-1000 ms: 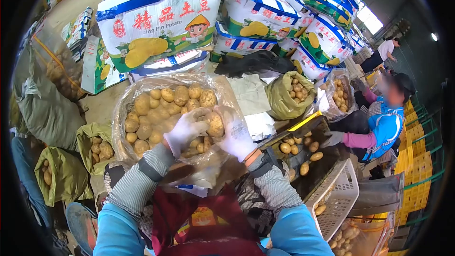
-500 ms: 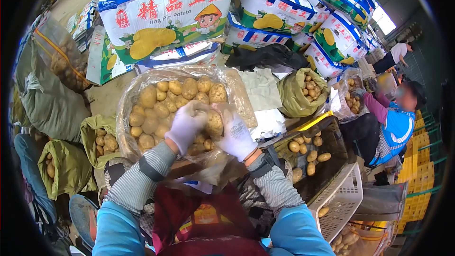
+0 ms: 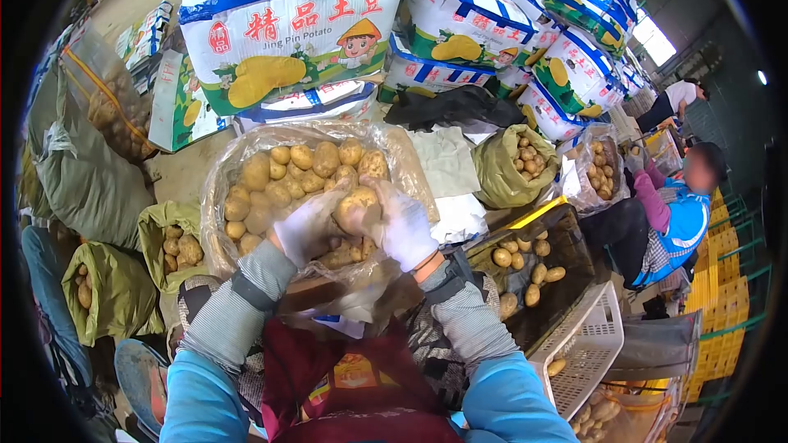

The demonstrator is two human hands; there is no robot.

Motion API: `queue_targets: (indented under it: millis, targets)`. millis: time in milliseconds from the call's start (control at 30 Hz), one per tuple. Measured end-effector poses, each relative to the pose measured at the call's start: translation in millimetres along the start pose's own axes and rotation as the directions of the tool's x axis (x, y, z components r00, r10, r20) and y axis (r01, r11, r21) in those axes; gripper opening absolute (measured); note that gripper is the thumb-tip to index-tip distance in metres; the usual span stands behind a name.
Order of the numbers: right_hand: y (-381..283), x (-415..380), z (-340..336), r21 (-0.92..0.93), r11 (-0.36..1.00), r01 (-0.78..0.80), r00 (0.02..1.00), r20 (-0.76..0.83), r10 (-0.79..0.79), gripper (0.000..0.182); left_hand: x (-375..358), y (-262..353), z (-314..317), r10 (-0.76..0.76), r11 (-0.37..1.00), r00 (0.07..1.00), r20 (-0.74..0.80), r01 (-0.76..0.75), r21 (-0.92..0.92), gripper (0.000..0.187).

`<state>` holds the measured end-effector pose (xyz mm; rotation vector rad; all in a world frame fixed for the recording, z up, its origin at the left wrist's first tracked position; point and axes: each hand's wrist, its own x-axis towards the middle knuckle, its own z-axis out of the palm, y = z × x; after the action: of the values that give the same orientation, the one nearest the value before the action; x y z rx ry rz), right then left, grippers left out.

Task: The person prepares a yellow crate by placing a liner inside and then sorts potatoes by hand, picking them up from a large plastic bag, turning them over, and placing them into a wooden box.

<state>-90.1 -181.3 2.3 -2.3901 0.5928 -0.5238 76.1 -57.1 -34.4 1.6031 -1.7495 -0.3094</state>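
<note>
A large potato [image 3: 356, 208] is held between my two hands, above the near part of a box lined with clear plastic [image 3: 215, 234]. My left hand [image 3: 309, 228], in a white glove, closes on the potato's left side. From the other side my right hand [image 3: 404, 228], also gloved, wraps round it. Beneath and beyond them, many potatoes [image 3: 326, 159] fill the box. Some fingertips are hidden behind the potato, and the gloves are slightly blurred.
Printed potato cartons [image 3: 287, 41] are stacked at the back. Green sacks of potatoes [image 3: 515, 166] stand on both sides. At right are a dark trough [image 3: 566, 250] with loose potatoes, a white plastic crate [image 3: 584, 344] and a seated co-worker [image 3: 677, 213] in a blue vest.
The potato that was in my right hand has shifted slightly left and is now between both hands. My left hand has come down against it. The co-worker's arms have moved a little.
</note>
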Motion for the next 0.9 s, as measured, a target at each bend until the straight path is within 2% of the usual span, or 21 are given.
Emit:
queue_targets:
  millis: [33,67,167,233,300,333,367,433,500,533,567,667,700,733,767,867,900]
  targets:
    - [1,1,2,0.052,0.999,-0.003,0.999,-0.038,0.005,0.042,-2,-2,0,0.040,0.999,0.999,-0.023,-0.039,0.035,0.077]
    - [3,2,5,0.104,0.995,-0.004,0.997,-0.073,0.011,0.037,-3,-4,-1,0.009,1.000,1.000,-0.006,-0.009,0.012,0.076]
    - [15,8,16,0.406,0.912,-0.053,0.979,-0.159,0.128,0.028,-6,-11,1,0.063,0.997,0.996,-0.056,-0.061,0.044,0.068]
    - [12,11,14,0.671,0.728,-0.141,0.961,-0.084,0.263,0.027,-6,-12,-2,0.114,0.992,0.987,-0.117,-0.107,0.065,0.063]
    - [11,13,15,0.783,0.608,-0.128,0.962,-0.050,0.268,0.030,-7,-10,-7,0.120,0.992,0.977,-0.178,-0.113,0.049,0.060]
    - [12,11,21,0.652,0.746,-0.137,0.969,-0.069,0.238,0.032,-6,-4,-10,-0.005,0.982,0.984,-0.178,-0.029,-0.187,0.059]
    - [12,9,28,0.497,0.857,-0.140,0.975,-0.082,0.206,0.034,-2,5,-12,-0.125,0.908,0.981,-0.149,0.052,-0.415,0.058]
    - [7,5,42,0.362,0.928,-0.093,0.979,-0.139,0.152,0.040,-4,9,-12,-0.154,0.872,0.977,-0.151,0.062,-0.485,0.052]
    - [-20,4,25,0.230,0.966,-0.117,0.971,-0.177,0.160,0.037,-11,-3,-4,0.033,0.981,0.973,-0.227,-0.075,-0.180,0.043]
    - [-28,4,19,0.163,0.977,-0.135,0.966,-0.198,0.167,0.036,-12,-16,9,-0.163,0.823,0.965,-0.205,0.018,-0.568,0.043]
    - [-21,8,24,0.200,0.980,-0.008,0.946,-0.316,0.073,0.029,-8,-22,19,-0.333,0.510,0.938,-0.097,0.093,-0.855,0.042]
    - [-14,11,22,0.150,0.984,-0.098,0.950,-0.282,0.138,0.023,-16,-16,3,-0.281,0.553,0.960,0.015,0.175,-0.815,0.043]
    - [-6,14,30,0.221,0.975,-0.033,0.930,-0.350,0.111,0.020,-9,-2,-3,-0.338,0.230,0.940,0.054,0.138,-0.963,0.044]
    - [0,14,35,0.254,0.966,-0.047,0.933,-0.333,0.133,0.020,-2,14,-9,-0.381,-0.119,0.918,0.113,0.073,-0.990,0.045]
    - [4,15,40,0.291,0.955,-0.059,0.936,-0.315,0.154,0.021,-2,23,-10,-0.388,-0.051,0.921,0.046,0.028,-0.998,0.043]
    - [1,11,43,0.363,0.926,-0.102,0.969,-0.174,0.175,0.037,2,16,-12,-0.452,-0.198,0.886,0.104,0.014,-0.980,0.039]
    - [-5,11,44,0.381,0.917,-0.116,0.980,-0.106,0.168,0.046,1,12,-13,-0.385,0.382,0.912,-0.138,0.021,-0.924,0.037]
